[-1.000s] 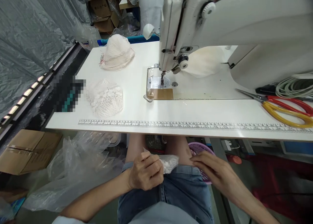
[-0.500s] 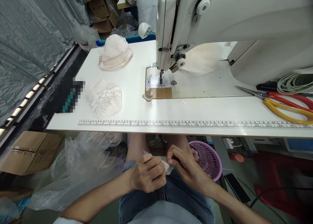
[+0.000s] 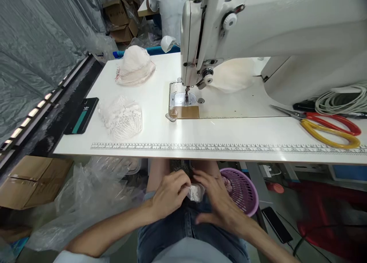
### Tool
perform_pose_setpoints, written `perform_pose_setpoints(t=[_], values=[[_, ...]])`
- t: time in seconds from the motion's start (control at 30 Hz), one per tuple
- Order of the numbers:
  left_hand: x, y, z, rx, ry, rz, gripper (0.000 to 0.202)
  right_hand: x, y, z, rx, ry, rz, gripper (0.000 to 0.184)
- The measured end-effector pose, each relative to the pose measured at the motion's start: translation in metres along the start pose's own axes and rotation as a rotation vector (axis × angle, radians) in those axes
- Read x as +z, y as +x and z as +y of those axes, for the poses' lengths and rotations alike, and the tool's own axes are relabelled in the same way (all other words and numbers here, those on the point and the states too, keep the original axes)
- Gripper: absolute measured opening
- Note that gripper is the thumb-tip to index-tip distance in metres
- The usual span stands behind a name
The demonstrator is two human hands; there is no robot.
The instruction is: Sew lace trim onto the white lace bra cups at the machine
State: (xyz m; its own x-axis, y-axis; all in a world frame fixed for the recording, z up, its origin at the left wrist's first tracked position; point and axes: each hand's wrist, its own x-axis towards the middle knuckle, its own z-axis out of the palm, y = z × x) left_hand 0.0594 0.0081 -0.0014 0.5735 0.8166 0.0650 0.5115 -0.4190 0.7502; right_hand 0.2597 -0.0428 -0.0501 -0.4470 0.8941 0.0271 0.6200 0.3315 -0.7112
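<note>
Head view: left hand (image 3: pixel 170 192) pinching a small white piece (image 3: pixel 196 194) at six o'clock, right hand (image 3: pixel 219 202) spread wide beside it, table (image 3: pixel 243 132) jutting over the knees, purple basket (image 3: pixel 246 192) at five, sewing machine (image 3: pixel 258 30) at one, scissors (image 3: pixel 329 131) at three, white lace (image 3: pixel 123 119) at nine.

White piece (image 3: pixel 196 192) partly hidden by left hand (image 3: pixel 171 192); sewing machine (image 3: pixel 266 30) cropped right

Sewing machine (image 3: pixel 246 26) on our white table (image 3: pixel 252 131)
Toward the left edge we see pale cloth (image 3: pixel 135 67) and lace (image 3: pixel 122 118); near the front edge, scissors (image 3: pixel 308 124).
</note>
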Motion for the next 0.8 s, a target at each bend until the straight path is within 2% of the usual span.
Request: perform_pose_setpoints(t=[0.03, 0.13, 0.17, 0.23, 0.3, 0.37, 0.43, 0.53, 0.6, 0.67, 0.73, 0.8], values=[[-0.005, 0.001, 0.002, -0.108, -0.059, -0.042, 0.014, 0.008, 0.011, -0.009, -0.013, 0.1, 0.041, 0.071], [-0.019, 0.002, -0.001, -0.365, -0.25, -0.1, 0.019, 0.02, 0.03, -0.018, 0.072, 0.378, 0.157, 0.028], [-0.023, 0.001, -0.004, -0.441, -0.327, -0.115, 0.017, 0.019, 0.031, -0.018, 0.121, 0.445, 0.163, 0.021], [-0.028, -0.002, -0.009, -0.575, -0.474, -0.134, 0.014, 0.009, 0.029, -0.018, 0.201, 0.514, 0.126, 0.023], [-0.03, -0.002, -0.008, -0.655, -0.61, -0.12, 0.021, -0.012, 0.027, -0.023, 0.222, 0.507, 0.09, 0.027], [-0.031, 0.002, 0.0, -0.667, -0.755, -0.098, 0.026, -0.043, 0.031, -0.034, 0.19, 0.443, 0.061, 0.029], [-0.032, 0.014, 0.011, -0.621, -0.921, -0.083, 0.031, -0.079, 0.045, -0.044, 0.125, 0.326, 0.042, 0.029], [-0.039, 0.045, 0.022, -0.479, -1.054, -0.05, 0.033, -0.133, 0.089, -0.042, -0.001, 0.038, 0.035, 0.031], [-0.048, 0.069, 0.019, -0.41, -0.972, -0.04, 0.032, -0.161, 0.126, -0.029, -0.107, -0.153, -0.011, 0.031], [-0.06, 0.09, 0.01, -0.347, -0.703, -0.019, 0.032, -0.177, 0.16, -0.01, -0.187, -0.296, -0.013, 0.031], [-0.072, 0.104, -0.002, -0.187, -0.282, 0.099, 0.033, -0.179, 0.182, 0.007, -0.212, -0.366, 0.056, 0.022], [-0.082, 0.113, -0.011, 0.055, 0.134, 0.257, 0.032, -0.17, 0.188, 0.016, -0.219, -0.409, 0.163, 0.019]])
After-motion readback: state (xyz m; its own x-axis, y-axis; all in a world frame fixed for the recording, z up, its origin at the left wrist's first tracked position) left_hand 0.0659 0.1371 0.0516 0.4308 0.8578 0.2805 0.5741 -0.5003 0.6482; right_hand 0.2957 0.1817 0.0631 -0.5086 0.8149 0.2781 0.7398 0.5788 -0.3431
